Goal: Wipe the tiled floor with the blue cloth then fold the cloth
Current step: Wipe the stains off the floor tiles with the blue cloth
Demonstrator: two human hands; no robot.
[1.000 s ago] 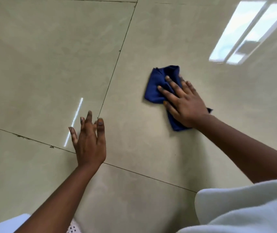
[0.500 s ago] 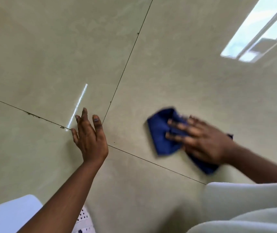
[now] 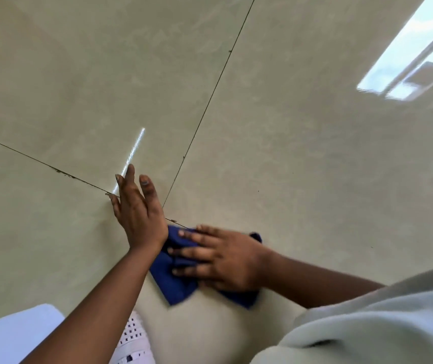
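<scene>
Left hand: your left hand (image 3: 138, 219) lies flat, fingers spread, on the glossy beige tiled floor (image 3: 302, 166), gripping nothing.
Cloth: the crumpled dark blue cloth (image 3: 173, 282) sits at your left wrist's 4 o'clock.
Right hand: your right hand (image 3: 226, 258) presses the cloth, palm down, fingers extended toward 9 o'clock.

Bright daylight, window glare (image 3: 410, 56) on glossy tiles, hands perhaps motion-blurred

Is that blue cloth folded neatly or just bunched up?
Bunched up: the blue cloth lies crumpled, uneven corners sticking out under the flat right hand.
</scene>
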